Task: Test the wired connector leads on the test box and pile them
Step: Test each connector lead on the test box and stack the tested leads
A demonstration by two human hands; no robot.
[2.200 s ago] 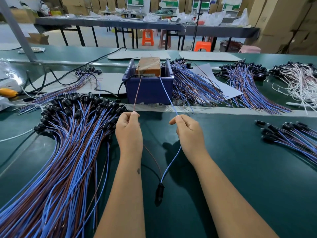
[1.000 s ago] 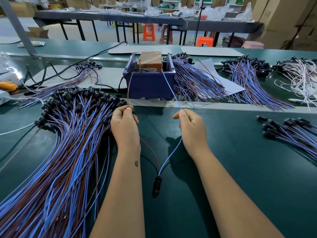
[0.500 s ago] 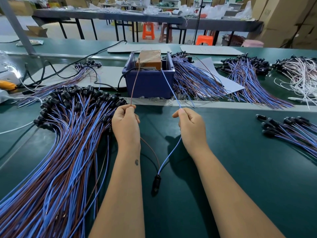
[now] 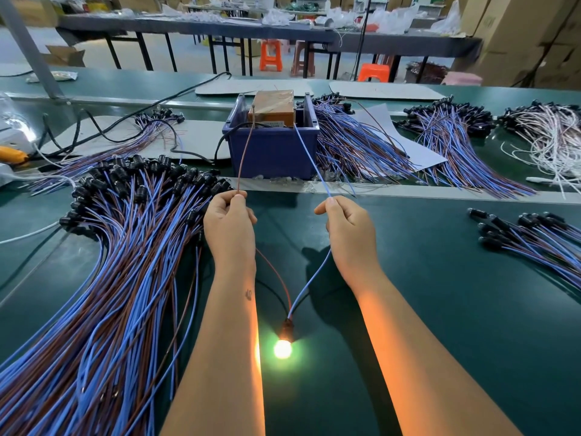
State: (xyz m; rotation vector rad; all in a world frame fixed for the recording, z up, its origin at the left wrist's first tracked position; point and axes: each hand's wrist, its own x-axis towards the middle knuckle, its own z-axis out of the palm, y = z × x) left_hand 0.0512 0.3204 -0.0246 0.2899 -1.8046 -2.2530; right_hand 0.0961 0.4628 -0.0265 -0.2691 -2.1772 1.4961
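Head view, lowest centre of the frame: a lit bulb (image 4: 282, 348) glows on the green table (image 4: 440, 309) between the forearms, at the connector's tip. From it a brown wire (image 4: 276, 275) climbs to the left hand (image 4: 229, 228) and a blue wire (image 4: 311, 278) to the right hand (image 4: 349, 231); each hand pinches its wire between thumb and fingers. Both wires run on up into the blue bin (image 4: 272, 146) at upper centre, which holds an orange box (image 4: 273, 105). A big pile of leads (image 4: 110, 262) lies at left.

Glossy blue plastic bin (image 4: 273, 152) on a matt green belt (image 4: 440, 309).
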